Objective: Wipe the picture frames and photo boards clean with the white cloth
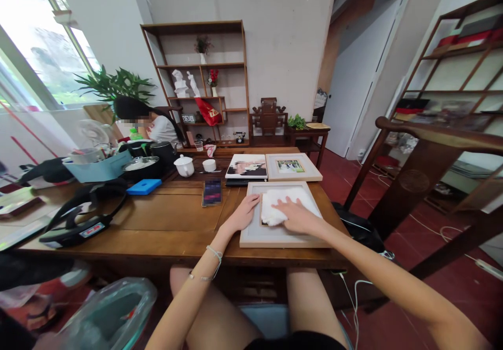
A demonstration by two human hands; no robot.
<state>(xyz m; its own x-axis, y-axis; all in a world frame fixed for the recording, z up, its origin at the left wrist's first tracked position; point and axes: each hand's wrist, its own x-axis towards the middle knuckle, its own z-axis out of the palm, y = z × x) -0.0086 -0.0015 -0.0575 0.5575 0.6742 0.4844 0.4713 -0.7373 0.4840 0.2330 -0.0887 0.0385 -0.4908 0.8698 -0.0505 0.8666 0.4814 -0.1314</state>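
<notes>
A light wooden picture frame [275, 237] lies flat on the near right part of the wooden table [165, 224]. A white cloth [283, 203] is spread over its glass. My right hand [301, 216] lies flat on the cloth, fingers stretched out and pressing it down. My left hand [244, 212] rests on the frame's left edge, fingers laid over the rim and steadying it. Behind it lie two more framed pictures: one with a pale wooden border [293, 166] and one dark-edged [247, 167]. A phone [212, 192] lies to the left of the frame.
A white teapot [184, 165] and cup [209, 165], a blue box [144, 186], black pots and a black headset [78, 216] crowd the table's left. Another person [151, 124] sits at the far end. A wooden chair [424, 182] stands right; a bagged bin [113, 313] is at lower left.
</notes>
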